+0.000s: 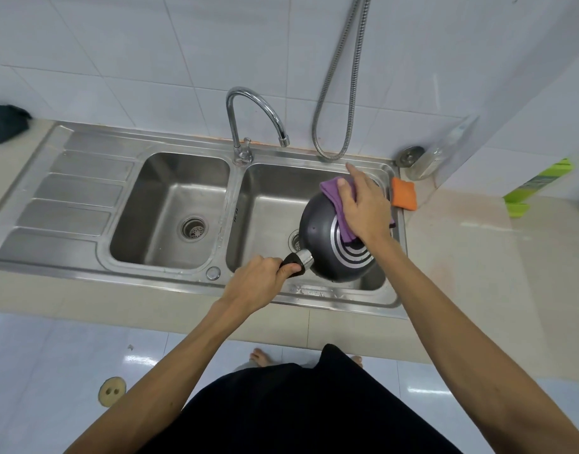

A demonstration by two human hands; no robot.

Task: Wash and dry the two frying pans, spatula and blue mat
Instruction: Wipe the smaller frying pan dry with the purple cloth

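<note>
Frying pan [324,244] tilts bottom-up over the right sink basin [265,191], my left hand [261,280] gripping its handle [293,261], my right hand [363,204] pressing a purple cloth [334,188] flat on its base: drying, I judge, inside next.

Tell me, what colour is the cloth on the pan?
The cloth is purple; the head view shows it best.

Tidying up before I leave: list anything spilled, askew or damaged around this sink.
Nothing looks damaged. Water droplets lie on the front rim of the sink, below the upturned frying pan held over the right basin.
</note>
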